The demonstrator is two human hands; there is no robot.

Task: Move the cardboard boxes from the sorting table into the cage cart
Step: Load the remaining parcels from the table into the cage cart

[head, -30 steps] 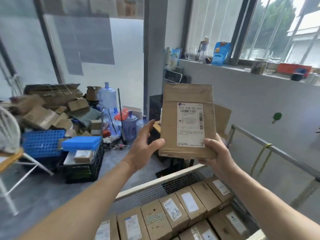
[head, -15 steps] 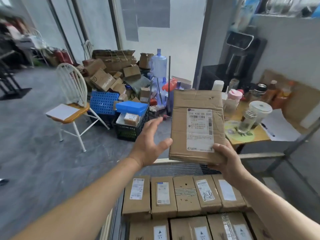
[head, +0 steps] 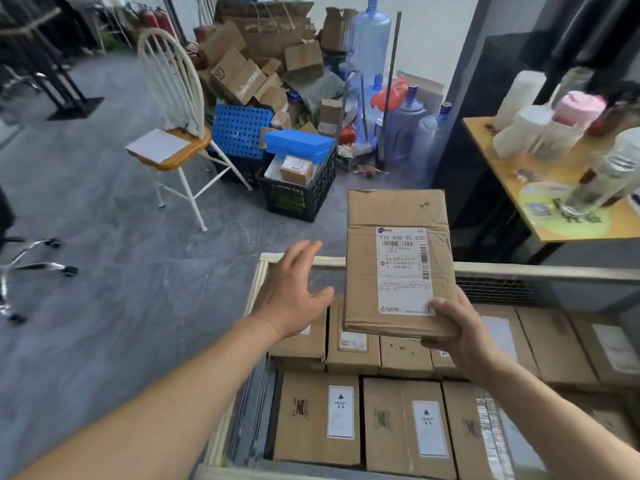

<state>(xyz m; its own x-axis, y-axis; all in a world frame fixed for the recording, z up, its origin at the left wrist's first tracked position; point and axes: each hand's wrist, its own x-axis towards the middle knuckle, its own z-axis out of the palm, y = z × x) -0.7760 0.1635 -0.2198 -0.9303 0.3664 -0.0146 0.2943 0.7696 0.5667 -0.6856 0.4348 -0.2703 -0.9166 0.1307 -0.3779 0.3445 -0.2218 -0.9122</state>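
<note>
My right hand (head: 457, 332) grips the near right corner of a flat cardboard box (head: 394, 216) with a white shipping label, thumb on top. The box hangs above the cage cart (head: 294, 261), over its far row. My left hand (head: 292, 296) floats just left of the box with fingers spread, a small gap between them, holding nothing. Several labelled cardboard boxes (head: 318, 414) lie packed in rows inside the cart below both hands.
A white chair (head: 173, 140) with a paper on its seat stands to the left on the grey floor. Behind it are a black crate (head: 294, 199), blue bins, a heap of cardboard and water jugs (head: 401, 126). A cluttered yellow table (head: 554, 181) is at right.
My view has swung left and down onto the cart. The box has come down lower over the packed rows. My left hand has come off the box's edge and now hovers beside it.
</note>
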